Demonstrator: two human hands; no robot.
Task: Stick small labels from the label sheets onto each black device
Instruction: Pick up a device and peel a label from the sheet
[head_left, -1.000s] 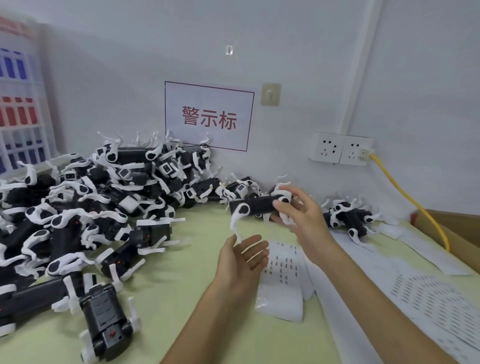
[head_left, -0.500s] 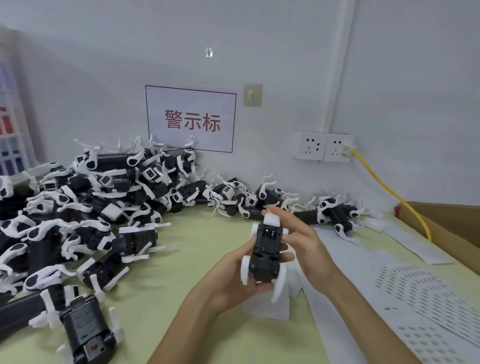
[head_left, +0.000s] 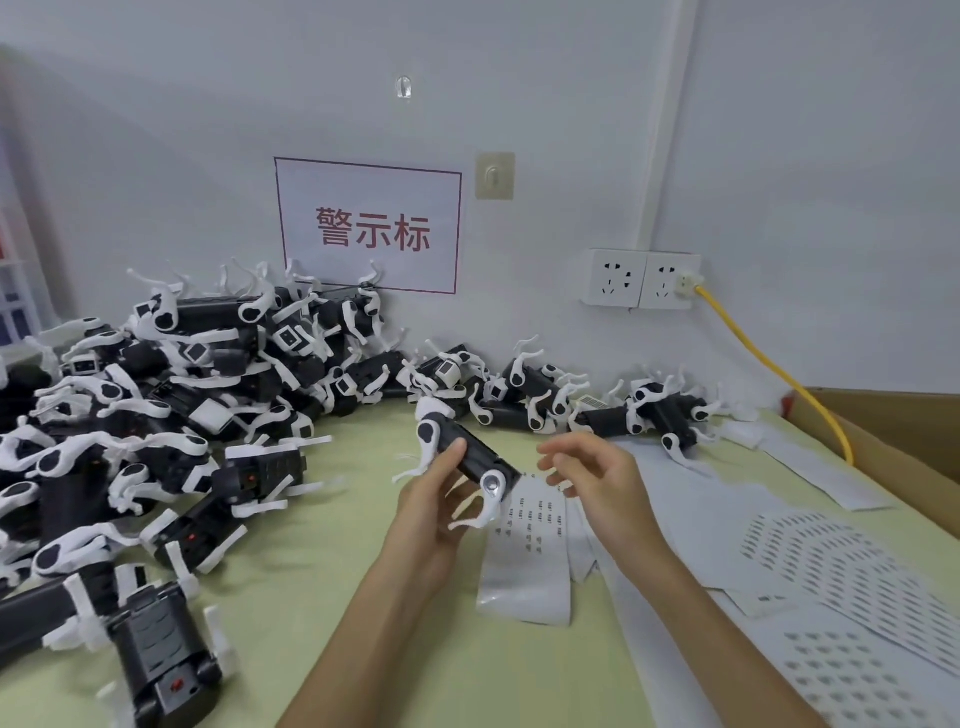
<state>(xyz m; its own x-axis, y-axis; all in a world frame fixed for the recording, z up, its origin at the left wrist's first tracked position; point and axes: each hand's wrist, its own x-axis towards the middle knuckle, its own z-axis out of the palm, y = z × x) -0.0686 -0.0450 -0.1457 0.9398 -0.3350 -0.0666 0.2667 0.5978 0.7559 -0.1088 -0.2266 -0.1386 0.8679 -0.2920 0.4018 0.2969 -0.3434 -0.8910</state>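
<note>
A white paper sign (head_left: 369, 226) with a thin red border is hanging on the wall (head_left: 545, 93), showing three large red Chinese characters: 警示标. The narrow label sheet (head_left: 530, 525) lying on the table (head_left: 311, 571) is carrying rows of small dark print, too small to read. The larger label sheets (head_left: 831, 566) at the right are showing tiny marks, likewise unreadable.

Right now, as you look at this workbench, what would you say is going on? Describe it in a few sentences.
At a green table, a person's left hand grips one black device, lifted and tilted. The right hand hovers beside it, fingers relaxed, holding nothing visible. A label sheet lies just below the hands, more sheets lie to the right, and a big pile of devices covers the left side.
</note>
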